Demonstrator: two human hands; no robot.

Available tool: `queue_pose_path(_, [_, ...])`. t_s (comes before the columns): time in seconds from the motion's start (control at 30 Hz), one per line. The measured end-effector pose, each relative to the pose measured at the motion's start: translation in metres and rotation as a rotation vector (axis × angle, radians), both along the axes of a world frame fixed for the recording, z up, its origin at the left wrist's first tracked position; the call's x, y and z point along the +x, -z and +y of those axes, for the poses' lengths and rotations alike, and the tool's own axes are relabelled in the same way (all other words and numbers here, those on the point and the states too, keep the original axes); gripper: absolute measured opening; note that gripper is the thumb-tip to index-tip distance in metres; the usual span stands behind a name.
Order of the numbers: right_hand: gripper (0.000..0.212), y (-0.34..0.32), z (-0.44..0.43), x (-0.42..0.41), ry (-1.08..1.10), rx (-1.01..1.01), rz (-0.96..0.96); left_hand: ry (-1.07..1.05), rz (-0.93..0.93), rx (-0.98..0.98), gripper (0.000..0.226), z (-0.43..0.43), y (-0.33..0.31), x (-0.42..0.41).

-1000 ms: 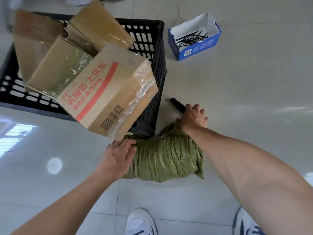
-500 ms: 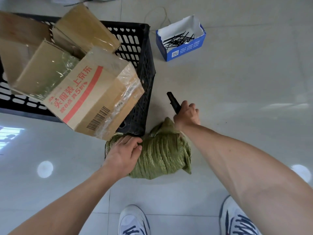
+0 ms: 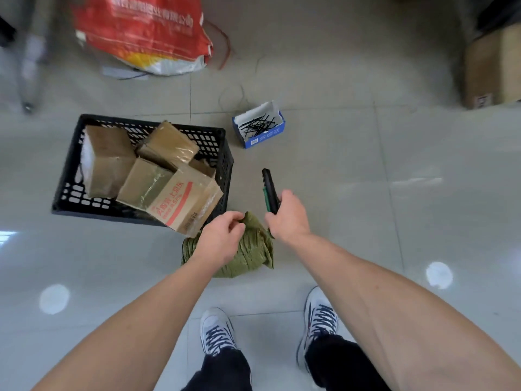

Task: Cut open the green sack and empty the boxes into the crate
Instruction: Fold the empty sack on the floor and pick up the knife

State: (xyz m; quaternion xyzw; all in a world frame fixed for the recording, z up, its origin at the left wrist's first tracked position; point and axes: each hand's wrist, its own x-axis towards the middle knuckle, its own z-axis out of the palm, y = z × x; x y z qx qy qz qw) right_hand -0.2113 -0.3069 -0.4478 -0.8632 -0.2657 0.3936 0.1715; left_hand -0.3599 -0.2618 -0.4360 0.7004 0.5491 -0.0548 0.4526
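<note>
The crumpled green sack (image 3: pixel 252 251) lies on the floor at the crate's near right corner. My left hand (image 3: pixel 221 239) pinches its top edge. My right hand (image 3: pixel 289 217) is closed around a black utility knife (image 3: pixel 269 189) that points away from me, just above and right of the sack. The black plastic crate (image 3: pixel 227 165) holds several brown cardboard boxes (image 3: pixel 108 162); one box with red print (image 3: pixel 184 204) leans over the crate's near rim.
A small blue box of black cable ties (image 3: pixel 259 124) stands on the tiles beyond the knife. A red and white bag (image 3: pixel 141 29) lies at the back, a cardboard carton (image 3: pixel 492 70) at the far right. My white shoes (image 3: pixel 217 331) stand below the sack.
The view has risen and pulled back, so more floor shows. My right hand lifted the knife off the floor. My left hand shifted from the sack's left side to its top edge.
</note>
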Motion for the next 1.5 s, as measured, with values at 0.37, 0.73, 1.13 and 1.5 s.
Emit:
queue_pose_path(0.37, [0.042, -0.279, -0.008, 0.031, -0.016, 0.056, 0.011, -0.439, -0.435, -0.321, 0.023, 0.001, -0.288, 0.081])
queue_pose_path(0.73, [0.032, -0.441, -0.014, 0.094, 0.012, 0.225, 0.009, -0.443, -0.613, -0.351, 0.034, -0.006, -0.455, 0.155])
queue_pose_path(1.13, [0.049, -0.511, -0.007, 0.171, 0.035, 0.336, 0.076, -0.458, -0.77, -0.308, 0.052, 0.005, -0.515, 0.211])
queue_pose_path(1.5, [0.051, -0.515, 0.098, 0.226, 0.069, 0.399, 0.177, -0.483, -0.839, -0.304, 0.043, 0.113, -0.505, 0.269])
